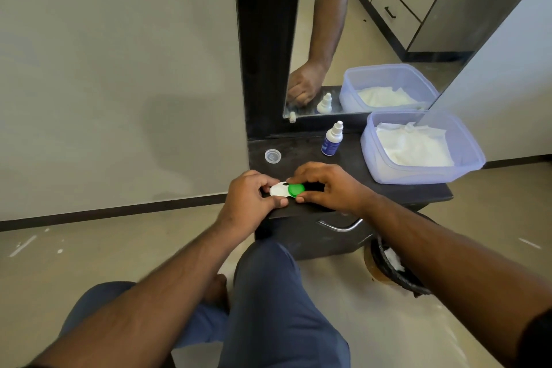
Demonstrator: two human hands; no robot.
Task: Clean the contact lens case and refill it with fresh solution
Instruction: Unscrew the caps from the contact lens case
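Note:
A white contact lens case with a green cap is held over the front edge of a small dark table. My left hand pinches the white end of the case. My right hand grips the green cap between thumb and fingers. A small white solution bottle with a blue label stands upright at the back of the table. A small clear cap lies at the table's back left corner.
A translucent plastic tub holding white tissues sits on the table's right side. A mirror leans behind the table. A dark bin stands on the floor at the right, below the table. My knees are in front of the drawer handle.

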